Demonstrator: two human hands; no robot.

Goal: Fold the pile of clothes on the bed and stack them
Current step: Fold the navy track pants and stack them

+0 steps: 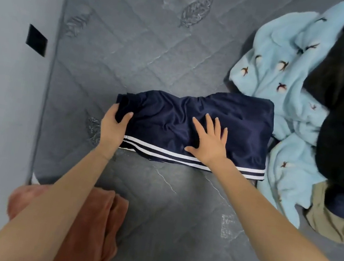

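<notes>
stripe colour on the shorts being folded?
White: two stripes along the near edge of the navy shorts, clearest in the head view, the only one.

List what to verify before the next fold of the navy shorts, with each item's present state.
1. Left hand grips the left end of the navy shorts: ok.
2. Right hand lies flat on the middle of the shorts: ok.
3. Fabric smooth: not ok, creases around the right hand.
4. Shorts apart from the unfolded pile: not ok, the right end lies against the light blue garment.
5. Bare mattress beside the shorts: ok.
6. Rust-brown cloth neatly folded for stacking: cannot tell, the left arm covers part.
</notes>
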